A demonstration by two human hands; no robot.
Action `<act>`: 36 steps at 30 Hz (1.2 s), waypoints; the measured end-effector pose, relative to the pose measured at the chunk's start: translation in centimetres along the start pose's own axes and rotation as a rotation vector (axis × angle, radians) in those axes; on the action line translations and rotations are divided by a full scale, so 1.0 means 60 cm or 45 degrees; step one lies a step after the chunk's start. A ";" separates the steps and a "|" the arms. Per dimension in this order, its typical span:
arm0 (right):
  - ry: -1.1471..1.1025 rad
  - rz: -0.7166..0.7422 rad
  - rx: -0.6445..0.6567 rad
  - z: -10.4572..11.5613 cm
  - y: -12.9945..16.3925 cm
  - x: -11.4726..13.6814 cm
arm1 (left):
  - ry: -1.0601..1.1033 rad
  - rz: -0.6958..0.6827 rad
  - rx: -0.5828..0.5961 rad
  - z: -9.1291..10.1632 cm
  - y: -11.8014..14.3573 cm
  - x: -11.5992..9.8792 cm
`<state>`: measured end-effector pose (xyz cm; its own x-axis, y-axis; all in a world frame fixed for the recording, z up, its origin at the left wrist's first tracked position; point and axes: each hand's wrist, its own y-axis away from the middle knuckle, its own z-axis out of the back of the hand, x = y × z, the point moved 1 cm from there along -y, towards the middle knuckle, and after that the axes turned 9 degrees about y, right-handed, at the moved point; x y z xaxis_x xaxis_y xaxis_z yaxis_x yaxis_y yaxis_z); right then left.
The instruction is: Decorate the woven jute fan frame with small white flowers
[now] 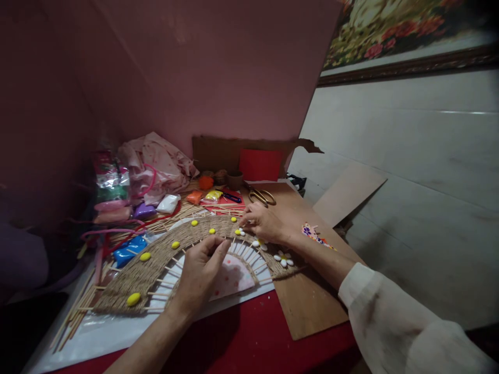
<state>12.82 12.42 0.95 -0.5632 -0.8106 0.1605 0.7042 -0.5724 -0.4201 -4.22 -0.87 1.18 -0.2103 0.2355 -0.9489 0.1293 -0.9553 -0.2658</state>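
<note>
A fan-shaped piece of twine woven over thin wooden sticks lies on white sheeting. Yellow oval dots are spaced along its band, and toward the right end sits a daisy with white petals. My right hand is over the band's upper right, fingers pinched beside a yellow dot with white petals; anything in the pinch is hidden. Above the fan's inner sticks, my left hand is closed, thumb pressed to forefinger, and whatever it holds is too small to name. Below it shows a dotted pink fabric half-circle.
Scissors with gold handles lie behind my right hand on a brown board. Bags of coloured clay, including a blue one and a white one, crowd the back left near crumpled pink fabric. Loose sticks lie at left.
</note>
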 end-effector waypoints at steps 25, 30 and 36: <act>-0.410 -0.054 -0.476 0.052 0.034 0.122 | 1.095 0.531 -0.104 -0.002 -0.008 -0.014; -0.476 -0.047 -0.484 0.026 0.055 0.135 | 1.119 0.552 0.010 -0.004 -0.006 -0.004; -0.491 -0.051 -0.461 0.015 0.062 0.141 | 1.166 0.474 0.155 -0.014 -0.001 -0.005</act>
<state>11.04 3.31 1.58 -0.3383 -0.8147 0.4710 0.4530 -0.5796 -0.6774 -3.35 -0.74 1.34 0.6593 -0.0854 -0.7471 -0.0763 -0.9960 0.0465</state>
